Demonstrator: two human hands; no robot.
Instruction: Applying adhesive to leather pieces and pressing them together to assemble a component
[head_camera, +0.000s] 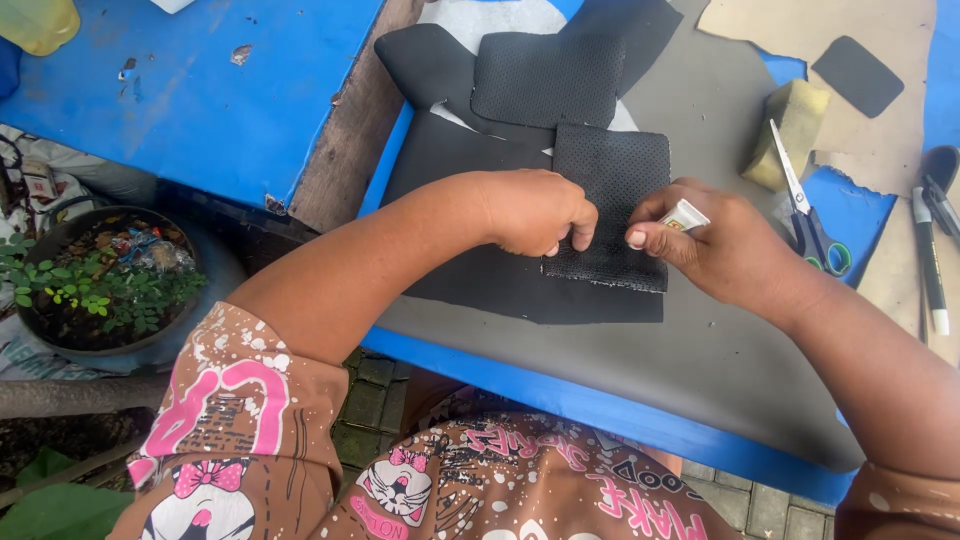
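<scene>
my left hand is curled shut, fingertips pressing the perforated black piece down onto the smooth black sheet beneath it. my right hand pinches a small white tube at that piece's right edge. i think the piece could slide crooked if my pressing hand eases off, or too hard a squeeze could spill from the tube onto the grey mat. scissors, a yellow sponge and pens lie off to the right.
</scene>
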